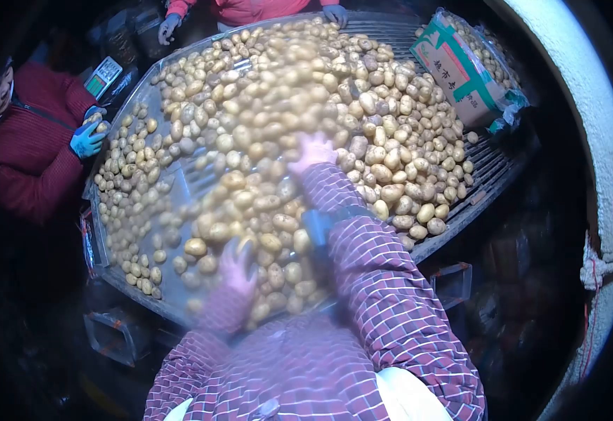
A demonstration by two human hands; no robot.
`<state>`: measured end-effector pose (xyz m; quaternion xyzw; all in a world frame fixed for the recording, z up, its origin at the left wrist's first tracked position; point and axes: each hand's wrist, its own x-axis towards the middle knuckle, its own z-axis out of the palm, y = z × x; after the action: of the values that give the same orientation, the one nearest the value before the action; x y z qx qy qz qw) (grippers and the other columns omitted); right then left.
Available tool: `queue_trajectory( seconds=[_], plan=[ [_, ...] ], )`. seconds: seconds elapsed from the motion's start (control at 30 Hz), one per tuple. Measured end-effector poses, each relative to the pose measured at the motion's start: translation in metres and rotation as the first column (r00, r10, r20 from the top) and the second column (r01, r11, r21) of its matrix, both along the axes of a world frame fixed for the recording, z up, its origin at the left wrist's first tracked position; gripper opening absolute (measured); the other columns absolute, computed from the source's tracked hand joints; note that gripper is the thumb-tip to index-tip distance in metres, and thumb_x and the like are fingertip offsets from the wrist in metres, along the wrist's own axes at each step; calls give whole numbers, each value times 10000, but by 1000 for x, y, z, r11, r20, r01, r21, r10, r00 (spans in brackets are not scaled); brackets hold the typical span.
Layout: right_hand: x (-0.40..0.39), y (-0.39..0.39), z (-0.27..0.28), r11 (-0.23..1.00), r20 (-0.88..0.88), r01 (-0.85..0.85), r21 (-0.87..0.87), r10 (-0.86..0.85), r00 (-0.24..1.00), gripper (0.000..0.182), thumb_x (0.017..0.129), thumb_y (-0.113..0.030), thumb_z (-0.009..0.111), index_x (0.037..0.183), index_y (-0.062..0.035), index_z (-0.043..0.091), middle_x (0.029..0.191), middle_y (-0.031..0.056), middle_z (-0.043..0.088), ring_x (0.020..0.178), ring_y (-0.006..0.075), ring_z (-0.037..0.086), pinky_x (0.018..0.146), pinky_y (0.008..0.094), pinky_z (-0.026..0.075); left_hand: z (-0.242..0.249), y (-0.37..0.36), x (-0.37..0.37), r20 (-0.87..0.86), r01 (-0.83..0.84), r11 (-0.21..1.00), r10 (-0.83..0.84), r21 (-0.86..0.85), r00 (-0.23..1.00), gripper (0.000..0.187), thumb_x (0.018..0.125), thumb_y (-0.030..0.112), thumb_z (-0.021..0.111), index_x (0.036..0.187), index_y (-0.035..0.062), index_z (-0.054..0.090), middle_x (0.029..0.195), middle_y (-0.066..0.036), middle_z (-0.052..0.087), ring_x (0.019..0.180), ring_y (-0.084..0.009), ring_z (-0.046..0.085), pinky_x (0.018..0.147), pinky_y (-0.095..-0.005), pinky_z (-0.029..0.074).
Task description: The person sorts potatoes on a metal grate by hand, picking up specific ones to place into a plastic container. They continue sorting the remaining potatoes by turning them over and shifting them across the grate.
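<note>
Potatoes (pixel 384 156) lie heaped over a slatted metal table (pixel 201 172). My left hand (pixel 237 270), hazy in the picture, touches potatoes near the table's front edge, its fingers spread. Farther forward, my right hand (pixel 315 151) rests against the middle of the pile with its fingers apart. Neither hand shows a potato enclosed in it. A smear over the middle of the view blurs the potatoes around both hands. Checked sleeves cover my arms.
A printed cardboard box (pixel 461 74) with green tape holds potatoes at the back right. A co-worker in dark red (pixel 33 140) holds potatoes in gloved hands at left, near a scale (pixel 103 76). Another person in pink (pixel 257 8) stands at the far edge.
</note>
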<state>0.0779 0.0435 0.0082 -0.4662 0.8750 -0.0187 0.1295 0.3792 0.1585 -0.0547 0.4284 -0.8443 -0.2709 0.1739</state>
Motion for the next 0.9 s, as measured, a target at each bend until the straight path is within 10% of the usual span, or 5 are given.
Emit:
queue_trajectory(
  seconds=[0.4,0.57,0.7,0.83,0.9],
  plan=[
    [-38,37,-17,911,310,46,-411,92,946,602,741,-219,746,1311,-191,553,1323,185,501,1172,340,550,1018,461,468,0,6,-1,-71,-7,1000,7,-8,997,740,743,35,683,1424,143,412,1448,-203,367,1321,-410,364,1119,-483,300],
    [-81,122,-6,399,871,842,-364,466,155,465,836,-13,696,1259,-124,537,1092,93,624,844,214,638,716,332,572,-12,12,-2,-162,-7,1000,3,-25,987,671,790,-6,641,1417,98,426,1469,-204,341,1360,-380,346,1148,-450,285],
    [-140,263,-15,-110,842,854,-508,149,519,395,835,-137,731,1190,-94,562,959,60,604,781,199,604,683,358,536,-4,14,-7,-221,48,998,-58,-49,974,667,813,-40,612,1436,77,401,1470,-194,345,1365,-359,339,1150,-454,272],
    [-184,423,18,-374,577,684,-627,368,729,354,858,-169,708,1178,-99,575,907,77,602,733,173,578,650,293,508,15,25,-19,-87,28,996,-36,-86,996,670,807,-42,619,1431,78,406,1465,-188,351,1359,-359,347,1143,-466,279],
    [-204,489,14,-574,786,621,-535,-68,615,453,871,-127,695,1280,-210,519,967,91,610,801,212,602,668,394,543,-11,13,-9,-98,-15,999,12,-31,995,697,797,-28,635,1441,79,392,1473,-190,342,1359,-359,347,1146,-469,271]
  ],
)
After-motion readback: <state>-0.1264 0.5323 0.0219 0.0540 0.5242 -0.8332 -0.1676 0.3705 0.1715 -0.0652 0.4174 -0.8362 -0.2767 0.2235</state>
